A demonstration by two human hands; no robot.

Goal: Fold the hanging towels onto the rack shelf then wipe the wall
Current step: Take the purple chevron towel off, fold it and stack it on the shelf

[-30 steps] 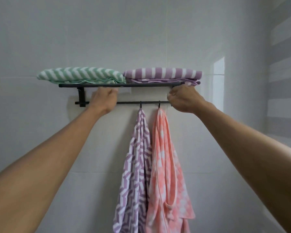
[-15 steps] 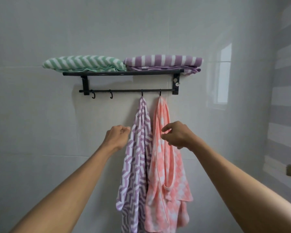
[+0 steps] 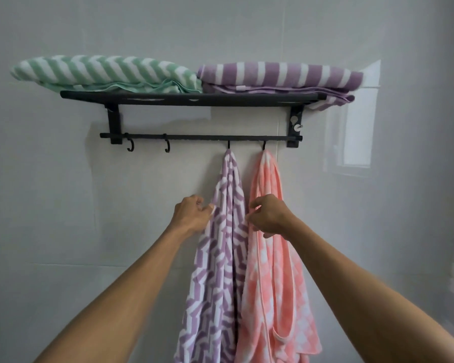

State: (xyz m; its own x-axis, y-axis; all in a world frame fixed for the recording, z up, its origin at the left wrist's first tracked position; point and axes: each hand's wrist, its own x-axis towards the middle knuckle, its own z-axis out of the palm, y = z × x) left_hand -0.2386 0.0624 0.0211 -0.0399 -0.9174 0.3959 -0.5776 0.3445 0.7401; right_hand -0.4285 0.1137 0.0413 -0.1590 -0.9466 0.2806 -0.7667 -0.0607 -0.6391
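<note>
Grey wall (image 3: 63, 231): purple towel (image 3: 220, 271) is pinched by left grip (image 3: 192, 218); pink towel (image 3: 270, 284) is pinched by right grip (image 3: 269, 217).

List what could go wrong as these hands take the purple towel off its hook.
1. The purple hanging towel presses against the pink towel; pulling it sideways may drag the pink one off its hook.
2. The left hand and right hand are at the towel's edges well below its hook; tugging down could snag the loop.
3. The shelf is already covered by two folded towels, the purple one overhanging; stacking more may topple them.
</note>
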